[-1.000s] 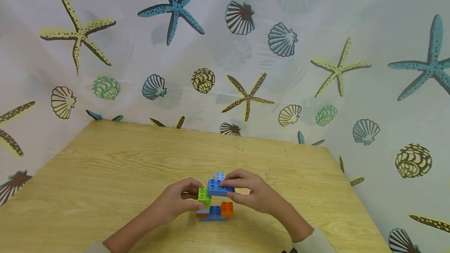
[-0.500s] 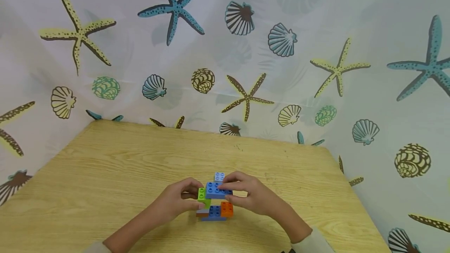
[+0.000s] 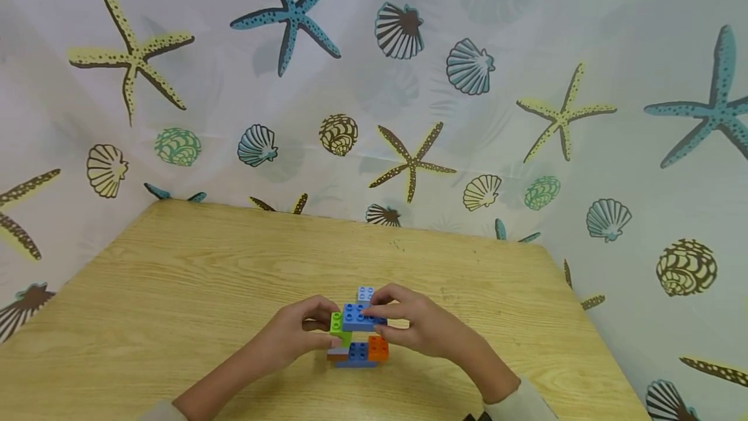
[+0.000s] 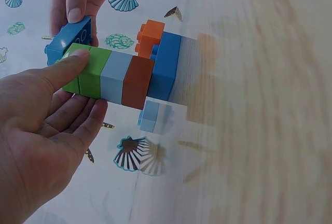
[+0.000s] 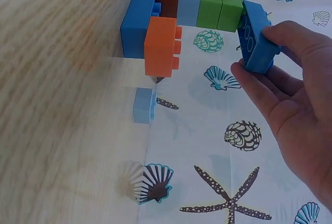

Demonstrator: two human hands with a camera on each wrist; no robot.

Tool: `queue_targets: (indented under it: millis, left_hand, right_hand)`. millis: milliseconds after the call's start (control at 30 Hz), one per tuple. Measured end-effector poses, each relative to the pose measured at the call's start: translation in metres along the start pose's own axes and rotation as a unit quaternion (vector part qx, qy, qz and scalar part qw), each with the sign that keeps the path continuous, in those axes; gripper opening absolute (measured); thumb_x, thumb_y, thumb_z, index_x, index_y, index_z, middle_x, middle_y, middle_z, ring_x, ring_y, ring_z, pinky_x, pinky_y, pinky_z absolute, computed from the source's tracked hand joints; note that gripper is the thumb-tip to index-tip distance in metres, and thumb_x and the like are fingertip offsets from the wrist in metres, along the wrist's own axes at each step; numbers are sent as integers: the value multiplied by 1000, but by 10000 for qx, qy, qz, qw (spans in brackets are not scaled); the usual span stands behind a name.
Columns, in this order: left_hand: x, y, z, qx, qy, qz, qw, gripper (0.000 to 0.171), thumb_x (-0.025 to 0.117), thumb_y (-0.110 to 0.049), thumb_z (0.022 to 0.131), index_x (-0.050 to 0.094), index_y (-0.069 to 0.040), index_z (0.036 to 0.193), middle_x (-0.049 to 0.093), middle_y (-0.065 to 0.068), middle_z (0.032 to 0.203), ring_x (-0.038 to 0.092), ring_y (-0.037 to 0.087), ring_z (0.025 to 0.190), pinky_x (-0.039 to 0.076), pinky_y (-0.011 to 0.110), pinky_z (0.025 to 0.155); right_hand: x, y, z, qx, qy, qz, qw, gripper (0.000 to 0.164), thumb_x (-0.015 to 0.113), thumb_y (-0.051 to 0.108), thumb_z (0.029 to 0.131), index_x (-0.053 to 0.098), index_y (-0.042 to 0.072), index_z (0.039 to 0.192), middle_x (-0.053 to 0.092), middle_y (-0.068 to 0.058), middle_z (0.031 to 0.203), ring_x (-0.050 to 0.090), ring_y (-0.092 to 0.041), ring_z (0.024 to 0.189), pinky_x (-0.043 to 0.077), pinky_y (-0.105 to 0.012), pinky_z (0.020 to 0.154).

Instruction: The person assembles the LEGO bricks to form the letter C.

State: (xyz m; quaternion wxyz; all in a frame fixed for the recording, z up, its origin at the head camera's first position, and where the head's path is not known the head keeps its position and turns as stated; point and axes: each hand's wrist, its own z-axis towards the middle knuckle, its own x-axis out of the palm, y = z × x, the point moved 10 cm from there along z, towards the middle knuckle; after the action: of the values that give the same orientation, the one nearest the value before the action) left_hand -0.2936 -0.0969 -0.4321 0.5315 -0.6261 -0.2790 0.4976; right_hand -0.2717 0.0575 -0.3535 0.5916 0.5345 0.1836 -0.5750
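My left hand [image 3: 292, 331] pinches the upper part of a toy-brick stack between thumb and fingers, at two green bricks [image 4: 95, 79]. Under the green come a light blue brick [image 4: 114, 76] and a brown brick [image 4: 137, 81], standing on one end of a blue base brick [image 4: 166, 68]. An orange brick [image 3: 378, 347] sits on the base's other end. My right hand [image 3: 421, 325] grips a long blue brick [image 3: 353, 318] with studs up. In the right wrist view this brick is tilted, one end right at the top green brick.
A loose light blue brick [image 5: 143, 106] rests on the wooden table [image 3: 234, 258] behind the stack. A curtain with starfish and shells [image 3: 350, 83] hangs around the table's back and sides.
My right hand has brought the long blue brick slightly left and lower, to the green top, with little motion in the last half second. My left hand has stayed put.
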Motion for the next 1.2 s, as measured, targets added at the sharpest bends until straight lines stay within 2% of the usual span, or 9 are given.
queue_targets:
  millis: [233,533,767,867,967,1067,1200]
  left_hand:
    - [0,-2,-1,9,16,-4,10000,48,80,-31,87,62,-5,122,66,7,116,64,22,107,55,25,90]
    - [-1,-3,0,-19,71,4,10000,48,80,-30,87,61,-5,124,65,7,116,63,22,109,56,26,90]
    - [2,-2,2,-38,124,-13,9999,46,78,-30,89,61,-6,124,66,6,118,63,22,110,55,26,93]
    - [3,-2,2,-42,161,-15,9999,47,78,-31,89,61,-7,126,66,6,119,63,21,111,55,31,96]
    - [3,-5,1,-6,198,91,9998,50,78,-33,89,61,-8,129,65,5,121,62,21,112,52,41,102]
    - [5,-11,0,110,260,223,9994,53,77,-36,90,60,-10,134,65,5,126,61,22,114,48,51,106]
    - [6,-19,-1,303,194,313,9989,56,73,-39,93,57,-11,139,63,5,134,60,26,120,44,56,108]
  right_hand:
    - [0,6,3,-94,138,-287,9994,28,64,7,99,71,5,125,60,-10,121,60,-15,101,56,-22,82]
    - [0,7,4,-182,251,-375,9988,29,65,6,98,70,5,126,60,-11,121,60,-16,102,54,-19,84]
    - [1,0,1,244,364,-184,9989,29,65,12,100,70,8,128,60,-10,125,60,-14,105,53,-19,86]
    - [0,0,1,365,360,-182,9985,29,65,14,100,70,9,128,60,-9,126,60,-14,105,53,-18,85]
    - [-1,0,1,405,347,-189,9984,30,66,14,99,70,9,128,60,-8,125,60,-13,104,53,-18,85]
    - [0,0,1,417,368,-179,9983,30,66,15,99,69,9,129,60,-8,125,60,-13,104,54,-18,85]
    - [2,-2,1,486,393,-129,9980,31,65,17,100,69,11,130,60,-7,126,60,-13,107,54,-20,87]
